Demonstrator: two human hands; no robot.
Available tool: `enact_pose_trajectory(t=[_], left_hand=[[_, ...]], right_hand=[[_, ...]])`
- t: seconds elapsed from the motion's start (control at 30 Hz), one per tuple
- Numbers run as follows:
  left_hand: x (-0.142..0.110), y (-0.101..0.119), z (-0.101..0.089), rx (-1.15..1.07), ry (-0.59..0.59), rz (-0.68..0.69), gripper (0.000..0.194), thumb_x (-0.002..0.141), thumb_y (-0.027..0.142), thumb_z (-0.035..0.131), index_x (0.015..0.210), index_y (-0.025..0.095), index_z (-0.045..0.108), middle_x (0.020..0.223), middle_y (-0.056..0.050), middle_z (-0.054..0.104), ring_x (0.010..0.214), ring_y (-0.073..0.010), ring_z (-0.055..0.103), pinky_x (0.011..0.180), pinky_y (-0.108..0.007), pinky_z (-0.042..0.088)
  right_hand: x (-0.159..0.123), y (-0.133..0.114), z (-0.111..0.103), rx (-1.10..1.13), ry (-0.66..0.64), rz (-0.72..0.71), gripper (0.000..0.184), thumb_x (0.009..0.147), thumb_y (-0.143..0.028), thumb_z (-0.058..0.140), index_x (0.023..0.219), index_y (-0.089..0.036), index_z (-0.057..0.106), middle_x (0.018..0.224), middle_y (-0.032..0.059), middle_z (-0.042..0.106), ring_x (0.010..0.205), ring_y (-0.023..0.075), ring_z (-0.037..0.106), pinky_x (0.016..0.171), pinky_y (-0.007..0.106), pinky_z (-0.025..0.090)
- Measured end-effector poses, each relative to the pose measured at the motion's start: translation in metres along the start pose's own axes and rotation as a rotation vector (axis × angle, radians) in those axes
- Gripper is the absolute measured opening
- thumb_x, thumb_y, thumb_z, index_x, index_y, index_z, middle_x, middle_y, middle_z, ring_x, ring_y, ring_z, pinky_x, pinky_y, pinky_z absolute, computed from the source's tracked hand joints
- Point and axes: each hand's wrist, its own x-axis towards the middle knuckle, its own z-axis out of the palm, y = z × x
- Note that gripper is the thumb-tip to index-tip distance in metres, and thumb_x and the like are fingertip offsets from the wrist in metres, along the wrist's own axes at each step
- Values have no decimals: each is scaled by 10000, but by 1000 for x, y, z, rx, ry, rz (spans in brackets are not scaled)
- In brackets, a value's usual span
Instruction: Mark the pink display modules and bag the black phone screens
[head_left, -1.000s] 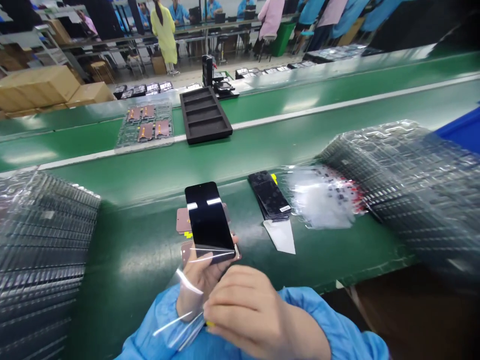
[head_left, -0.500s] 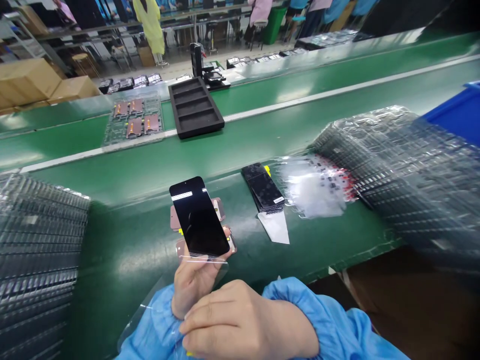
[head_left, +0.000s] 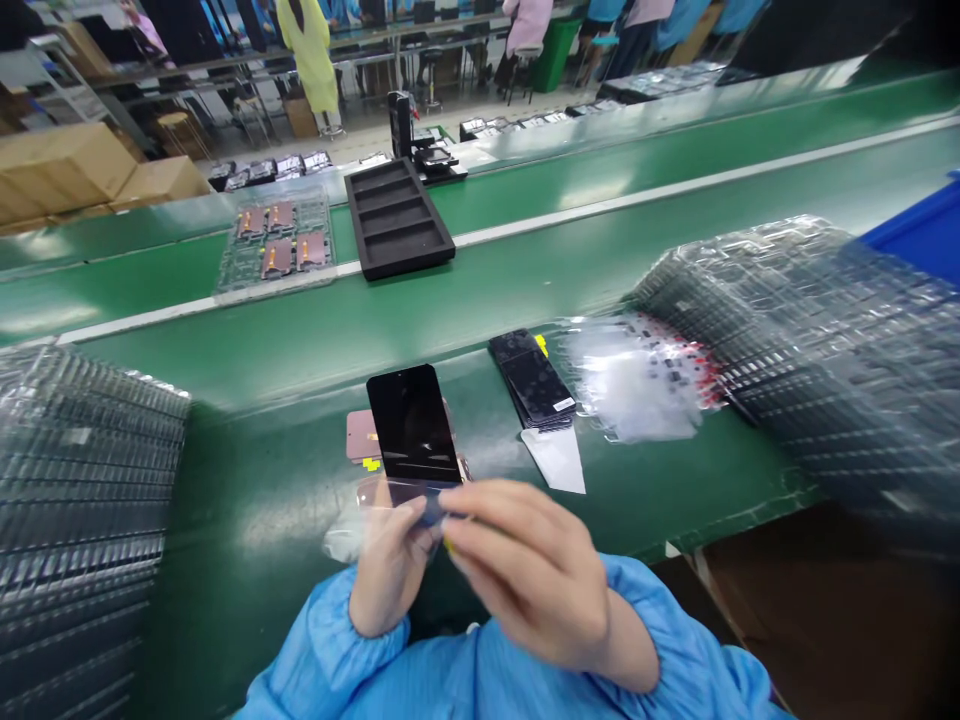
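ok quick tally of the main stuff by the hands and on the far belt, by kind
black display panel in the left hand: 1
stack of black display panels: 1
copper-coloured parts in the clear tray: 4
clear tray: 1
black foam tray: 1
stacks of clear plastic trays: 2
total: 10

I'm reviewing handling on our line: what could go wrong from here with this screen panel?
The left hand grips the black phone screen panel near its lower edge with bare skin, so it could pick up fingerprints. It is held over copper-coloured sheets, so a slip might scratch it. The right hand, close to the clear film, could jolt the panel loose.
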Motion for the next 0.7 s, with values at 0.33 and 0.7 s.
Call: enact_pose_trajectory(t=[0.33,0.7], left_hand=[[-4,-2,-2,72,-8,-69,494,870,318,665,1337,295,509,1218,-42,674,1071,-248,655,933,-451,552],[-12,45,-48,370,108,92,532,798,387,737,1289,243,590,1282,-60,659,1306,-295,496,1134,-423,367]], right_hand=[[-20,50,19,169,-70,677,758,822,-286,683,1479,-222,309,1351,148,548,1178,289,584,925,451,530],[-2,103,-11,-95,-43,796,334,920,-444,543,1128,-203,643,1096,73,683,947,200,657,785,301,526]])
